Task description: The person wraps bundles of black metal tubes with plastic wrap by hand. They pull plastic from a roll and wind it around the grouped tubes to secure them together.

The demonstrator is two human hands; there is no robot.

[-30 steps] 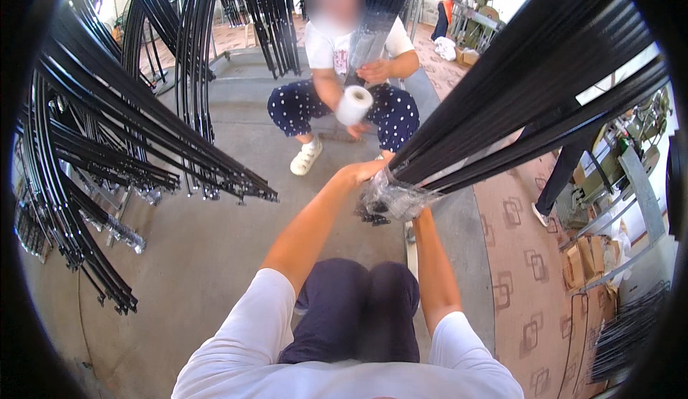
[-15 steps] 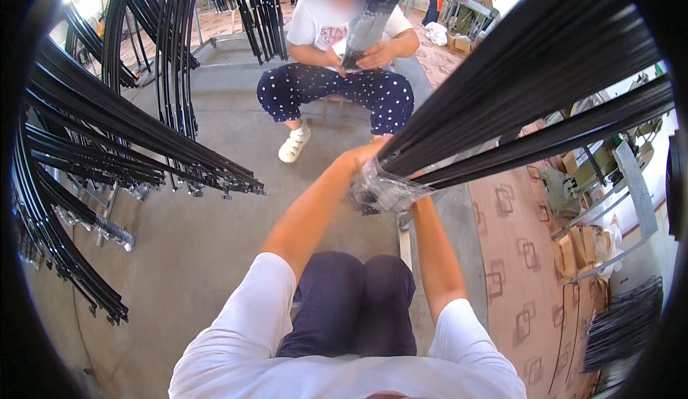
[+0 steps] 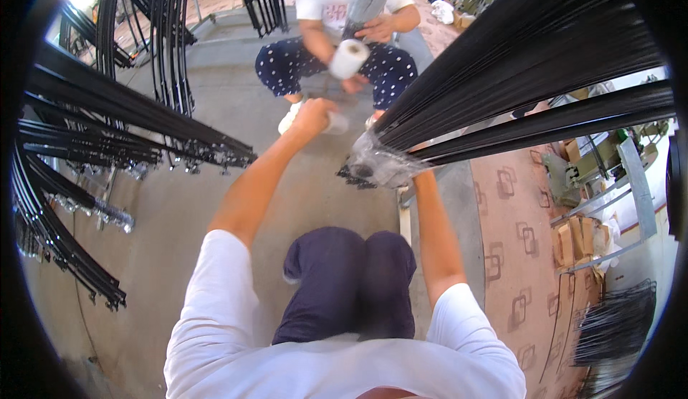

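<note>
A thick bundle of long black cables [image 3: 502,62] slants down from the upper right, its lower end wrapped in clear plastic film [image 3: 390,164]. My right hand [image 3: 420,146] is at this wrapped end, mostly hidden behind it; a bit of skin shows between the cable strands, and the hand seems closed round them. To the left of the bundle and apart from it, my left hand [image 3: 314,117] is closed on a whitish, see-through roll of film [image 3: 336,123], blurred by motion. Small dark end fittings [image 3: 356,177] stick out below the wrap.
Facing me sits a co-worker [image 3: 337,48] with a white roll [image 3: 350,58] at another wrapped bundle [image 3: 373,1]. More black cables [image 3: 143,116] hang at the left. Cartons [image 3: 577,241] and a metal rack [image 3: 638,184] stand at the right, beside a patterned pink floor [image 3: 512,255].
My left hand has moved from the wrapped end, away to the left and forward, with the film roll. My right hand stays at the bundle. The co-worker's white roll has come into plain view.
</note>
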